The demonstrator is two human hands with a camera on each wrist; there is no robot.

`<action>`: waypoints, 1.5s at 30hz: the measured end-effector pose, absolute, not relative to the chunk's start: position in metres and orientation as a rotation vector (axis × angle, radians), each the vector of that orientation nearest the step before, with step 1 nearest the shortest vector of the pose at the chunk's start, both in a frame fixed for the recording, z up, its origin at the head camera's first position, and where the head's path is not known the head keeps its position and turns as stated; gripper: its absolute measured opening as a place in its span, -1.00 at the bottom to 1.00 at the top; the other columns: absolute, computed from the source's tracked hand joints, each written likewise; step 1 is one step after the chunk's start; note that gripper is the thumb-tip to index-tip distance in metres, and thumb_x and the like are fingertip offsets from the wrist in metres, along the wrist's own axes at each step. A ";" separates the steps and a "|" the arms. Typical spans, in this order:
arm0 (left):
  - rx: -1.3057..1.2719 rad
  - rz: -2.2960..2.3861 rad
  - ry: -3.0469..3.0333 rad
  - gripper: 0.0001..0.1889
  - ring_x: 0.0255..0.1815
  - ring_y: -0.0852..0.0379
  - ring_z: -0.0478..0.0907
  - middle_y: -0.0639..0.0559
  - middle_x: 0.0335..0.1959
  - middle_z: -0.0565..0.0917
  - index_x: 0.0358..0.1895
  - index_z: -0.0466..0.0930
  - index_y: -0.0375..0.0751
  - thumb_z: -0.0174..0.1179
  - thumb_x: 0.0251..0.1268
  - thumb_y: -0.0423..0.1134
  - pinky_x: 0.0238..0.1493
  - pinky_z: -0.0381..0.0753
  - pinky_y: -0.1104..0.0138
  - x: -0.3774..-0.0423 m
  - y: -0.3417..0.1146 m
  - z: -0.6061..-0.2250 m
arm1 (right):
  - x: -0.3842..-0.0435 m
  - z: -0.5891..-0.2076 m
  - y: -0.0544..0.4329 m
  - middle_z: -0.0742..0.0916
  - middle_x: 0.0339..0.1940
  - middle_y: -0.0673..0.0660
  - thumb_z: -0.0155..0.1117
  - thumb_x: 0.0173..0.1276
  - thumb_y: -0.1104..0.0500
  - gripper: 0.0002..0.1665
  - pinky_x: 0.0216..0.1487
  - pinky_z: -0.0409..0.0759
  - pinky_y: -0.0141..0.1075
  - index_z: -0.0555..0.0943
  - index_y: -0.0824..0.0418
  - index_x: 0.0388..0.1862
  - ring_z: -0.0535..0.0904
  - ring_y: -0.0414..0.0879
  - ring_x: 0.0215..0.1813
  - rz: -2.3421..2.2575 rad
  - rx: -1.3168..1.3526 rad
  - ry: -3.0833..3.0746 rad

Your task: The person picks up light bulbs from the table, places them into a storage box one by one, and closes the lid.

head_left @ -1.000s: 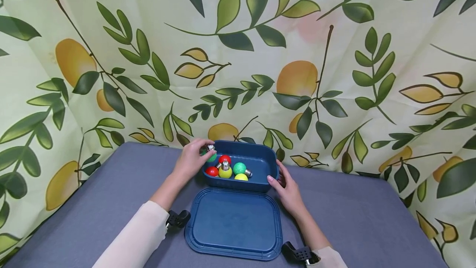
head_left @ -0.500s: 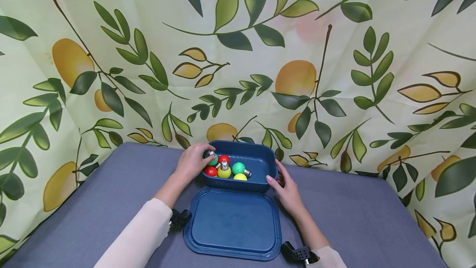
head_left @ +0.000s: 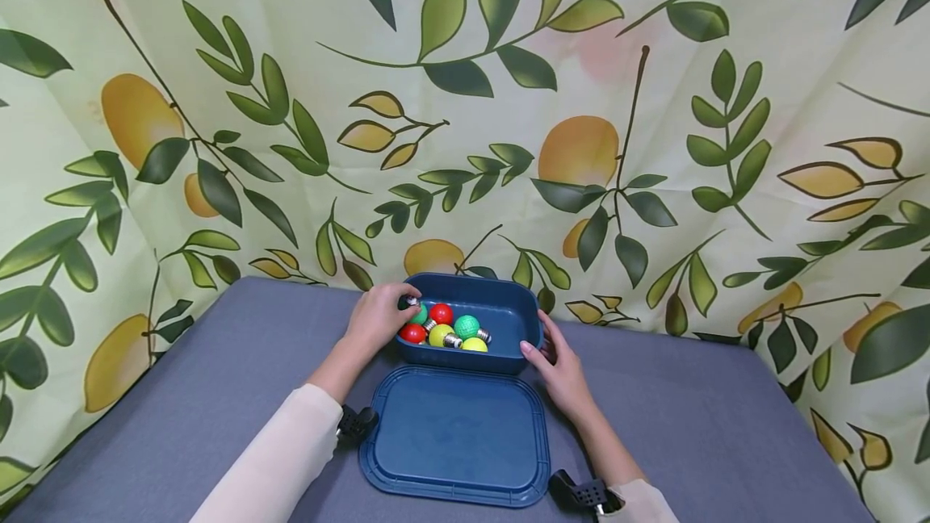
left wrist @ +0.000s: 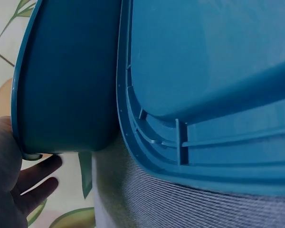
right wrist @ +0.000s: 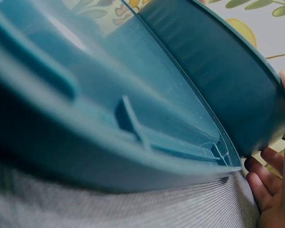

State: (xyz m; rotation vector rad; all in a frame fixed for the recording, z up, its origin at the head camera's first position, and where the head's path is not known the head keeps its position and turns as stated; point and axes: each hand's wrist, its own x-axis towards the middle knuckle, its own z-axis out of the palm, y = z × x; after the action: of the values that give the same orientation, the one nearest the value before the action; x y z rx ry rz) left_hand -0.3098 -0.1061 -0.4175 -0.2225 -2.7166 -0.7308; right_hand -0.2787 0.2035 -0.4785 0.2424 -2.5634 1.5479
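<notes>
A dark blue plastic box [head_left: 501, 321] stands on the table with several coloured light bulbs inside, grouped at its left. My left hand [head_left: 374, 317] is at the box's left end, fingertips around the metal base of a green light bulb [head_left: 419, 314]; two of its fingers show outside the wall in the left wrist view. Near it lie a red bulb [head_left: 441, 313], another red bulb [head_left: 412, 333], a tipped yellow bulb [head_left: 440, 335], a second green bulb [head_left: 467, 327] and a partly hidden yellow bulb [head_left: 475, 345]. My right hand [head_left: 565, 374] grips the box's right end, thumb at the rim, fingers outside.
The box's blue lid [head_left: 458, 434] lies flat on the grey-blue tabletop [head_left: 690, 426], just in front of the box. Behind the table hangs a cloth [head_left: 465, 119] printed with leaves and fruit. Both forearms flank the lid.
My left hand has lowered the green bulb into the box's left end. The upright yellow bulb has tipped over, its base now pointing right. My right hand keeps its hold.
</notes>
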 end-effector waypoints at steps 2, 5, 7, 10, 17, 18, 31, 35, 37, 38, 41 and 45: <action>-0.222 -0.730 -2.736 -0.74 -0.09 -0.10 0.71 -0.12 -0.05 0.80 -0.04 0.78 -0.10 0.45 0.21 -0.17 -0.08 0.70 0.07 -0.311 -0.106 -0.417 | -0.279 -0.479 0.204 0.46 0.49 0.39 0.24 0.49 -0.05 -0.16 0.37 0.51 0.14 0.15 0.02 0.64 0.56 0.27 0.35 1.543 0.244 -2.562; -0.216 -0.730 -2.772 -0.73 -0.07 -0.11 0.70 -0.12 -0.01 0.79 -0.02 0.77 -0.09 0.43 0.23 -0.16 -0.05 0.69 0.04 -0.312 -0.105 -0.415 | -0.280 -0.479 0.205 0.46 0.49 0.38 0.25 0.48 -0.05 -0.16 0.36 0.52 0.14 0.16 0.00 0.64 0.57 0.27 0.34 1.541 0.240 -2.559; -0.210 -0.732 -2.789 -0.73 -0.06 -0.12 0.69 -0.13 0.01 0.78 -0.01 0.76 -0.09 0.42 0.24 -0.16 -0.03 0.69 0.04 -0.312 -0.105 -0.415 | -0.280 -0.479 0.205 0.47 0.48 0.38 0.25 0.48 -0.05 -0.16 0.36 0.52 0.15 0.16 0.00 0.64 0.57 0.26 0.34 1.544 0.240 -2.558; -0.220 -0.732 -2.801 -0.72 -0.04 -0.12 0.69 -0.14 0.03 0.77 0.02 0.75 -0.10 0.41 0.25 -0.16 0.00 0.69 0.03 -0.311 -0.106 -0.415 | -0.281 -0.480 0.205 0.48 0.48 0.38 0.26 0.48 -0.05 -0.16 0.37 0.51 0.15 0.16 0.00 0.64 0.57 0.26 0.34 1.552 0.240 -2.556; -0.239 -0.862 -2.768 -0.64 0.10 -0.12 0.66 -0.13 0.12 0.74 0.14 0.70 -0.12 0.35 0.32 -0.10 0.16 0.65 -0.02 -0.307 -0.116 -0.415 | -0.280 -0.479 0.203 0.49 0.47 0.39 0.26 0.48 -0.05 -0.16 0.33 0.55 0.13 0.17 0.00 0.63 0.60 0.25 0.31 1.546 0.244 -2.559; -0.240 -0.879 -2.760 -0.62 0.11 -0.13 0.66 -0.13 0.13 0.73 0.15 0.69 -0.12 0.34 0.34 -0.09 0.17 0.64 -0.03 -0.305 -0.117 -0.415 | -0.280 -0.479 0.203 0.49 0.47 0.39 0.26 0.48 -0.05 -0.16 0.33 0.55 0.13 0.17 0.00 0.63 0.60 0.24 0.31 1.548 0.244 -2.559; -0.262 -1.000 -2.643 -0.55 0.23 -0.19 0.60 -0.20 0.24 0.64 0.28 0.58 -0.18 0.29 0.38 -0.12 0.23 0.59 -0.12 -0.264 -0.143 -0.427 | -0.280 -0.480 0.204 0.51 0.46 0.34 0.23 0.49 -0.08 -0.14 0.36 0.51 0.14 0.12 0.00 0.65 0.59 0.22 0.32 1.496 0.251 -2.573; -0.247 -1.086 -2.674 -0.50 0.26 -0.21 0.60 -0.23 0.22 0.66 0.33 0.52 -0.21 0.30 0.38 -0.13 0.28 0.56 -0.12 -0.250 -0.153 -0.443 | -0.277 -0.480 0.205 0.44 0.52 0.32 0.22 0.50 -0.08 -0.12 0.39 0.49 0.13 0.10 0.05 0.66 0.56 0.24 0.37 1.488 0.249 -2.574; -0.231 -1.150 -2.687 -0.44 0.27 -0.22 0.59 -0.23 0.22 0.67 0.38 0.45 -0.21 0.30 0.38 -0.11 0.31 0.53 -0.13 -0.243 -0.158 -0.450 | -0.276 -0.480 0.206 0.41 0.55 0.31 0.22 0.50 -0.08 -0.12 0.40 0.48 0.13 0.09 0.08 0.66 0.53 0.24 0.40 1.490 0.246 -2.569; -0.224 -1.181 -2.691 -0.40 0.29 -0.23 0.58 -0.23 0.22 0.67 0.41 0.41 -0.21 0.30 0.38 -0.09 0.33 0.50 -0.15 -0.240 -0.161 -0.454 | -0.275 -0.480 0.206 0.40 0.56 0.31 0.21 0.50 -0.08 -0.12 0.40 0.47 0.14 0.09 0.09 0.66 0.51 0.25 0.41 1.486 0.245 -2.569; -0.212 -1.240 -2.689 -0.32 0.37 -0.26 0.51 -0.19 0.22 0.68 0.46 0.32 -0.21 0.29 0.38 -0.04 0.39 0.40 -0.21 -0.230 -0.167 -0.466 | -0.272 -0.479 0.206 0.40 0.55 0.31 0.20 0.51 -0.07 -0.12 0.41 0.46 0.14 0.08 0.11 0.66 0.49 0.24 0.44 1.493 0.245 -2.559; -0.245 -1.251 -2.694 -0.29 0.47 -0.24 0.41 -0.12 0.25 0.67 0.47 0.31 -0.19 0.28 0.37 0.05 0.43 0.32 -0.25 -0.219 -0.168 -0.474 | -0.263 -0.479 0.207 0.44 0.52 0.32 0.22 0.50 -0.05 -0.14 0.45 0.42 0.14 0.13 0.14 0.63 0.48 0.23 0.45 1.444 0.242 -2.560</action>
State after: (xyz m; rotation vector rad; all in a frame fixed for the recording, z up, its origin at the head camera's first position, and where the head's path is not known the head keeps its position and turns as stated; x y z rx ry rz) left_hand -0.2187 -0.1681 -0.4742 -0.2450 -2.6941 -1.2509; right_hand -0.2634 0.2070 -0.4791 0.2417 -2.5602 1.4436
